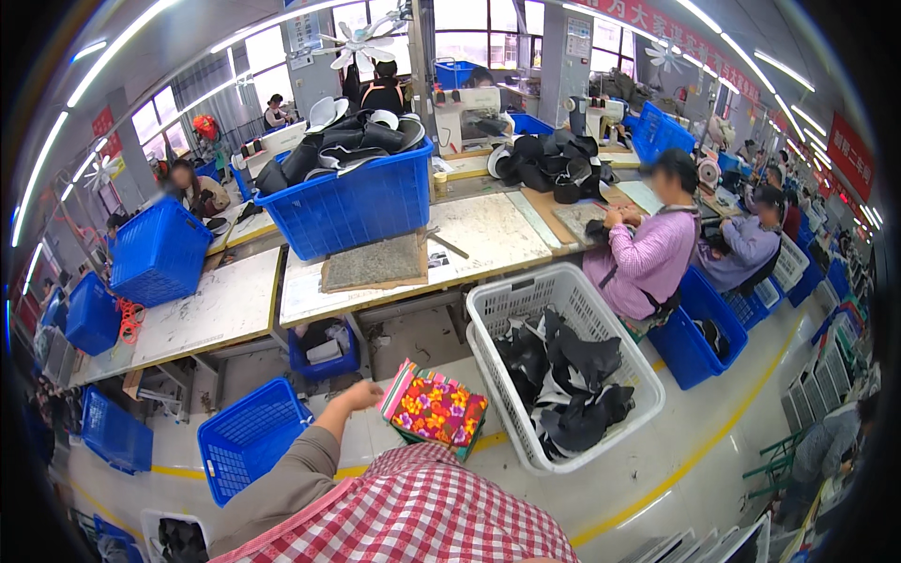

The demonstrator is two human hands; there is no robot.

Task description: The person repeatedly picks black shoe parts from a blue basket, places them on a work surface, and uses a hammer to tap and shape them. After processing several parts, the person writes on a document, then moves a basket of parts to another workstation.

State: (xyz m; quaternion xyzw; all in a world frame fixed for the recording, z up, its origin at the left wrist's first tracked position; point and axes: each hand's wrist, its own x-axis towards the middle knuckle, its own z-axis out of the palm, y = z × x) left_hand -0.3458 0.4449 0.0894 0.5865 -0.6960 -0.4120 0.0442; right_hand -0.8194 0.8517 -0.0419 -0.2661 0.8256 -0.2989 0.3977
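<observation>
My left hand (359, 395) reaches out from a grey-brown sleeve at lower centre. Its fingers are drawn together at the left edge of a seat cushion (436, 409) with a bright floral print and a striped border, and appear closed on that edge. The cushion lies on a low green stool, mostly hidden beneath it. My right hand is out of view. Right of the cushion, a large white plastic basket (563, 274) stands on the floor, holding black and white shoe pieces (577, 361).
Ahead runs a long worktable (493, 230) with a blue crate (352, 206) full of black shoe parts, a grey board (375, 263) and a hammer (449, 242). A blue basket (253, 436) stands at left on the floor. A co-worker in pink (652, 249) sits at right.
</observation>
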